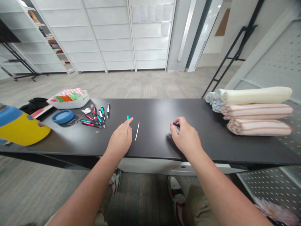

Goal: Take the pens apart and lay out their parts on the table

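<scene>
Low over the dark desk (155,110), my left hand (120,137) is closed round a teal pen barrel (128,117). Only the barrel's end shows past the fingers; the rest is hidden under the hand. My right hand (187,135) pinches a small black pen part (176,125) between thumb and fingers, apart from the left hand. Between the hands, nearer the left one, a thin white pen refill (137,131) lies on the desk.
Several pens (96,116) lie left of my hands. Beyond them are a blue round lid (63,116), a white basket (85,99) of colourful packets and a yellow-blue object (23,128). Rolled striped towels (258,111) are stacked at the right.
</scene>
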Motion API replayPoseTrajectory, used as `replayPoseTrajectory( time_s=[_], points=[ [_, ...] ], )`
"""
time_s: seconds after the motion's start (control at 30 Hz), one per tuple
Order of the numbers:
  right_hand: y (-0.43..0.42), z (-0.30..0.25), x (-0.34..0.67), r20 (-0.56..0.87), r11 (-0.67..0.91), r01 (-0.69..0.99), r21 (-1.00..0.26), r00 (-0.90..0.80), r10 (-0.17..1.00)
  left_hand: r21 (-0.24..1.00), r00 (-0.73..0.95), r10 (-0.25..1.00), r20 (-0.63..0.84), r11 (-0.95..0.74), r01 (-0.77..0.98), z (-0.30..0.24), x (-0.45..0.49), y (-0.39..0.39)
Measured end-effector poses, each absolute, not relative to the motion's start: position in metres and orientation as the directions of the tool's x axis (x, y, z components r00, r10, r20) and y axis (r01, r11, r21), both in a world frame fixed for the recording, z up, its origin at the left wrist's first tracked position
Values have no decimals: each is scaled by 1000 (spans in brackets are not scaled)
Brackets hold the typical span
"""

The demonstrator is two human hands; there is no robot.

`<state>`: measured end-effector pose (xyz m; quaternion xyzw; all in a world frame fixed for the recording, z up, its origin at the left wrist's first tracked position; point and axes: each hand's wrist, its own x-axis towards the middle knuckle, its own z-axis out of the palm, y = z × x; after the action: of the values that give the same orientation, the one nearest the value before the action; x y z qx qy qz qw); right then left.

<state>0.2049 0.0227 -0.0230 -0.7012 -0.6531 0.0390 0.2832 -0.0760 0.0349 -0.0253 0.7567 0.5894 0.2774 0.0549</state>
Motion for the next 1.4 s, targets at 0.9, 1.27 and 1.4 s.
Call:
replayPoseTrajectory(
  time_s=[0.9, 1.27, 1.4],
  points=[
    [24, -30, 194, 369, 251, 868, -428, -87, 926, 209, 128, 956, 263, -186, 960, -25, -111, 46],
    [21, -29, 195, 328, 232, 872, -431, -88, 940, 278, 26, 944, 330, -124, 953, -29, -114, 49],
    [22, -30, 197, 379, 326, 842, -430, -160, 911, 289, 24, 895, 445, -169, 942, -27, -114, 46]
  ],
)
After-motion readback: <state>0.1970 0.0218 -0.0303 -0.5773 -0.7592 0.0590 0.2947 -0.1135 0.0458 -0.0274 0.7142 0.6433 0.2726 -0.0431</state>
